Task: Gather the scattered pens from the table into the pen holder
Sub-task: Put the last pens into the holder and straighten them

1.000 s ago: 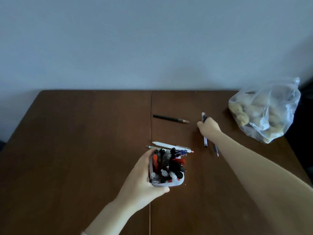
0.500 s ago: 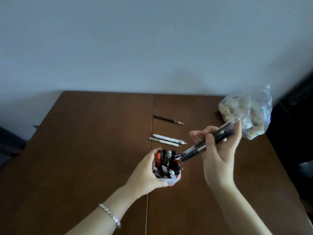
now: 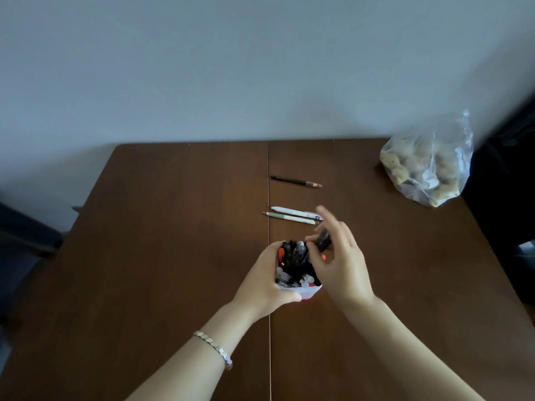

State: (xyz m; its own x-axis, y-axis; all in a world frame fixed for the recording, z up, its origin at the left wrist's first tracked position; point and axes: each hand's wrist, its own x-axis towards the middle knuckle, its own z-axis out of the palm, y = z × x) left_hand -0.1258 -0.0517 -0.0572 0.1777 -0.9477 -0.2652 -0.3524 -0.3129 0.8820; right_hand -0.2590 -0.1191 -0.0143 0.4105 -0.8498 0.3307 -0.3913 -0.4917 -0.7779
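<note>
My left hand [image 3: 265, 280] wraps the white pen holder [image 3: 301, 290] at the frame's centre, grip closed round its left side, a bracelet [image 3: 214, 347] on the wrist. My right hand [image 3: 340, 263] hovers over the holder's right edge, fingers bent, pinching dark pens [image 3: 322, 241] whose lower ends dip among those already inside. Three pens lie loose on the worktop [image 3: 173, 227] above: black [image 3: 295, 181], white [image 3: 295, 212], green [image 3: 289, 217].

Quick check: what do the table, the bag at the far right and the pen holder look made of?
Table: brown wood or wood-look laminate, smooth, faint sheen. Bag: thin clear plastic, crinkled with bright glints. Pen holder: probably matte white plastic, red near its base; mostly hidden.
</note>
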